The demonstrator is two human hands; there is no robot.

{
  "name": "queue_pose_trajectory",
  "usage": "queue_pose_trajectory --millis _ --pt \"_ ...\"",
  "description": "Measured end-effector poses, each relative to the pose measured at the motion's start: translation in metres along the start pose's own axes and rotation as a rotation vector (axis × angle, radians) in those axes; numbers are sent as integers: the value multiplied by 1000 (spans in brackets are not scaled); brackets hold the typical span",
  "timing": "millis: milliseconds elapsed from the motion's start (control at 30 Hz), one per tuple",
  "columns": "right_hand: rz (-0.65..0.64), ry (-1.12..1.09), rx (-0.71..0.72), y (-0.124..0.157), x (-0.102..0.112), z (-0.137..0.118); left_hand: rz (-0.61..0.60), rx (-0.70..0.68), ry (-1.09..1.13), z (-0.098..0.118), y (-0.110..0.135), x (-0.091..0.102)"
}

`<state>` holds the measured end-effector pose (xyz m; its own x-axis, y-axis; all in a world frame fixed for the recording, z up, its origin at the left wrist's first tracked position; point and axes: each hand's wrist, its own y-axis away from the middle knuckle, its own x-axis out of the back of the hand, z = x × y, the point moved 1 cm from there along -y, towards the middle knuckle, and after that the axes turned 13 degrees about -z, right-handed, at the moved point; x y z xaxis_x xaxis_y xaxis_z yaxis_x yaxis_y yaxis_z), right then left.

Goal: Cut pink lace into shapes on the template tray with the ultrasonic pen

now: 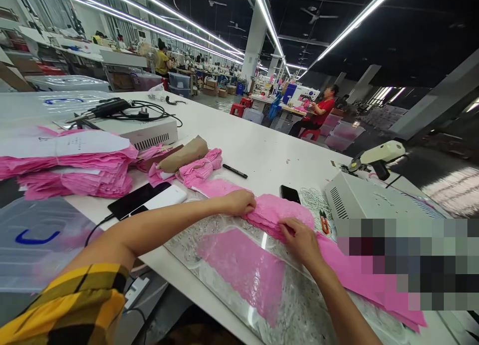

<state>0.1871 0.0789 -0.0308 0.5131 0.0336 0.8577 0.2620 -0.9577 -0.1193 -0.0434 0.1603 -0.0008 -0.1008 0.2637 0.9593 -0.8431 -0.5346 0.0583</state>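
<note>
A stack of pink lace pieces (279, 212) lies on a clear sheet (299, 305) near the front of the white table (254, 145). My left hand (239, 202) rests on the stack's left end with its fingers curled over the edge. My right hand (299, 239) pinches the near edge of the same stack, thumb and fingers pressed together. A single flat pink lace piece (243, 267) lies under the clear sheet just in front of both hands.
Bundles of pink fabric (71, 172) and a paper-wrapped roll (183, 155) lie at left. Two phones (147, 200) and another phone (290, 193), a black pen (235, 171), orange snips (324, 222) and white machine boxes (359, 197) surround the hands. Seated people work in the background.
</note>
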Motion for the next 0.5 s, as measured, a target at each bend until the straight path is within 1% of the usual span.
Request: queue_pose_trajectory --millis 100,167,267,367,433,500 --pt "-8 -10 -4 0 4 3 29 -15 22 -2 1 3" --pt "-12 -10 -4 -1 8 -1 63 -32 31 0 0 7" --pt "7 -1 -2 -7 12 -18 119 -84 42 8 -2 14" --pt "45 0 2 -22 10 -41 162 -125 59 20 -6 21" --pt "69 -10 -10 -33 11 -52 210 -97 79 29 -9 24" --pt "111 -33 -40 -43 16 -56 286 -2 106 37 -10 22"
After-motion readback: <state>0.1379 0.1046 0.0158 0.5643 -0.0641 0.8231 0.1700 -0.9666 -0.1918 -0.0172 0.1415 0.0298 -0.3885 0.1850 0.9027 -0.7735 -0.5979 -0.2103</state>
